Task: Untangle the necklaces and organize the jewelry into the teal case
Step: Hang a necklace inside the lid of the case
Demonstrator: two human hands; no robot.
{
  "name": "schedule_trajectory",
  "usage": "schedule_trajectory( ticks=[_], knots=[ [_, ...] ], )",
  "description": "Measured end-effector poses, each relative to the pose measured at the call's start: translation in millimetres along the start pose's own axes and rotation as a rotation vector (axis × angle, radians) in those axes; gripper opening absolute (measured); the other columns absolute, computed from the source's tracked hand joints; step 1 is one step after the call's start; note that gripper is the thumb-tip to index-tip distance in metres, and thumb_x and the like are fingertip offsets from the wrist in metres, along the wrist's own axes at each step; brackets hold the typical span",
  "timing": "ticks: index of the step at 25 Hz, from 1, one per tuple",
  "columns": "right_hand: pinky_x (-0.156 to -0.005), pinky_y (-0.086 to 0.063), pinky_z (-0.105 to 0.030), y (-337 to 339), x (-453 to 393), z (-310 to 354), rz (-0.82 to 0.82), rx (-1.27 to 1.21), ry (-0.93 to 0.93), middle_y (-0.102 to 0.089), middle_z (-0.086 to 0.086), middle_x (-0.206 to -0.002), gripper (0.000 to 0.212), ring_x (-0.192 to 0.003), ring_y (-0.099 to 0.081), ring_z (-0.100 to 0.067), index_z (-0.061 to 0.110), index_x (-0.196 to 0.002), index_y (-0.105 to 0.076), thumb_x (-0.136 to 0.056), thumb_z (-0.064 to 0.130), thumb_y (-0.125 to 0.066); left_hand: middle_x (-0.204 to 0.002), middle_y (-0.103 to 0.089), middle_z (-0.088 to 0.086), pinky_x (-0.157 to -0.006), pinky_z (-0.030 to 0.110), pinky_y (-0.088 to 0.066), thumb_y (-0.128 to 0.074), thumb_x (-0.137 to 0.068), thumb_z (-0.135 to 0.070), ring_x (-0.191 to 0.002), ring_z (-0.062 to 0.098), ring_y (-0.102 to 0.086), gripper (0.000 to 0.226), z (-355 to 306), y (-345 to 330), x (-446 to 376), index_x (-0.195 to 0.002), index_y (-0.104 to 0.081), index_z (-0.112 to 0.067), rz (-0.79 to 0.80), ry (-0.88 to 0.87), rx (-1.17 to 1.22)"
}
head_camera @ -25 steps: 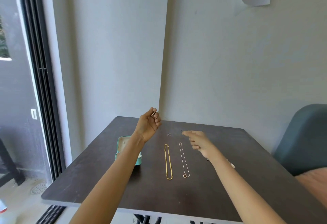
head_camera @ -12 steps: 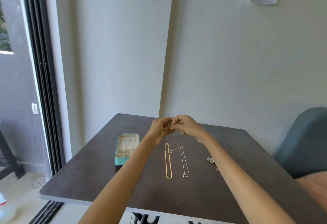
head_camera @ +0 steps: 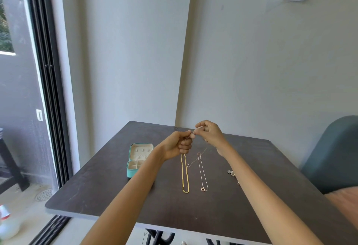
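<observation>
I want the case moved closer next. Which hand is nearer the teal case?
Left. The left hand is raised just right of the teal case; the right hand is farther right, beyond it.

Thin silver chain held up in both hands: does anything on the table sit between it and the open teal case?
Nothing visible does. The thin silver chain hangs from the hands, left hand and right hand, above the dark table. The open teal case lies to the left; only the left forearm crosses that stretch.
</observation>
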State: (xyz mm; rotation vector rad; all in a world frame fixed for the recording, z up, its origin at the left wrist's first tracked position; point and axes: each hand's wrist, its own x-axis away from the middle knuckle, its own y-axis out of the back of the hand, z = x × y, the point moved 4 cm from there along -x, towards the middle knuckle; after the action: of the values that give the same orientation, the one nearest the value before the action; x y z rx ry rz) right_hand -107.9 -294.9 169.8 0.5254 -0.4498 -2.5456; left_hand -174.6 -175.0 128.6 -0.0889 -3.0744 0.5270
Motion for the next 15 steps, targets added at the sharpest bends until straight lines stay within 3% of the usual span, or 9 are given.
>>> schedule_trajectory(
  ticks=[3,6,10,13,15],
  knots=[
    [-0.041,-0.031,-0.013,-6.3,6.3,-22.2,0.045,-0.065,-0.055,-0.061,0.003,-0.07,0.002,-0.039,-0.039,0.002,0.018,-0.086,-0.066,-0.088,0.018,-0.065,-0.049,-0.03,-0.005,-0.038,0.018,-0.023,-0.04,-0.097,-0.028,-0.04,0.008,-0.025,0.033,-2.1,-0.5,0.0,-0.069,-0.05,-0.014,0.009,-0.05,0.216],
    [-0.042,-0.032,-0.015,-14.2,16.1,-47.6,0.075,-0.084,-0.1,-0.059,0.0,-0.067,0.008,-0.042,-0.037,-0.002,0.015,-0.087,-0.069,-0.089,0.021,-0.064,-0.053,-0.047,-0.001,-0.043,0.021,-0.038,-0.041,-0.096,-0.034,-0.043,0.012,-0.041,0.035,-5.1,6.7,-1.9,-0.072,-0.053,-0.013,-0.076,-0.132,0.404],
    [-0.05,-0.041,-0.015,-26.6,25.9,-64.4,0.122,-0.045,-0.102,-0.06,0.002,-0.072,0.017,-0.047,-0.045,-0.002,0.018,-0.098,-0.068,-0.095,0.014,-0.052,-0.082,-0.07,0.009,-0.07,0.032,-0.059,-0.038,-0.098,-0.036,-0.073,0.024,-0.069,0.04,-3.8,14.9,-2.6,-0.1,-0.063,-0.005,-0.103,-0.225,0.535],
    [-0.054,-0.045,-0.014,-37.6,28.9,-64.8,0.161,0.08,-0.088,-0.06,0.004,-0.073,0.028,-0.053,-0.05,-0.001,0.021,-0.109,-0.066,-0.097,0.008,-0.044,-0.107,-0.068,0.016,-0.093,0.041,-0.05,-0.035,-0.099,-0.029,-0.099,0.031,-0.065,0.038,1.1,19.6,-2.8,-0.115,-0.056,-0.001,-0.131,-0.27,0.594],
    [-0.054,-0.043,-0.011,-41.1,29.2,-60.6,0.188,0.214,-0.035,-0.059,0.007,-0.067,0.025,-0.054,-0.051,-0.001,0.023,-0.106,-0.069,-0.094,0.012,-0.05,-0.111,-0.065,0.015,-0.098,0.04,-0.045,-0.034,-0.1,-0.023,-0.103,0.031,-0.062,0.034,6.2,23.3,-3.0,-0.118,-0.053,-0.002,-0.19,-0.271,0.505]
  ],
)
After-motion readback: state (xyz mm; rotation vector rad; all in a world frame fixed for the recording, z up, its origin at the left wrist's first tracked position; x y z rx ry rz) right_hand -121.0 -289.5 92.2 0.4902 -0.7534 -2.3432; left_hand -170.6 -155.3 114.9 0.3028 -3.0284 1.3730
